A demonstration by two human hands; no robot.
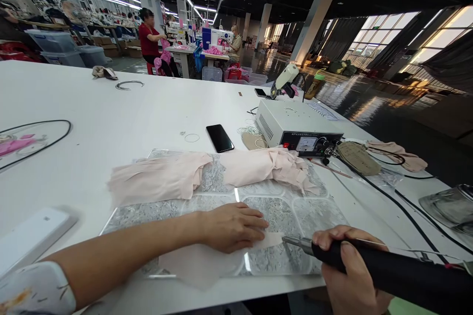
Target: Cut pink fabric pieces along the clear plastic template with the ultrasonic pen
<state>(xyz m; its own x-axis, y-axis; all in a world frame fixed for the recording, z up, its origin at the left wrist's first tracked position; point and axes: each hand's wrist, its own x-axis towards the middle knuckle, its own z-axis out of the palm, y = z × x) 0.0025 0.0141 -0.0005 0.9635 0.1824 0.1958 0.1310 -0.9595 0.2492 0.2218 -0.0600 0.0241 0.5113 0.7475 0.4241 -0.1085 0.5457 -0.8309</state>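
Observation:
My left hand [231,226] lies flat, fingers together and stretched, pressing a pale pink fabric piece [207,261] onto a clear glass plate [281,211]. My right hand [349,275] is wrapped round a black handheld cutting tool [391,268]. Its metal tip [291,241] touches the edge of the fabric right by my left fingertips. Two piles of the same pink fabric [158,177] [269,165] lie along the far side of the plate.
A white control box [299,125] with a dial stands behind the plate, cables running to the right. A black phone [219,138] lies on the white table [111,108]. A white flat object [31,236] sits at the left. People work at sewing stations far back.

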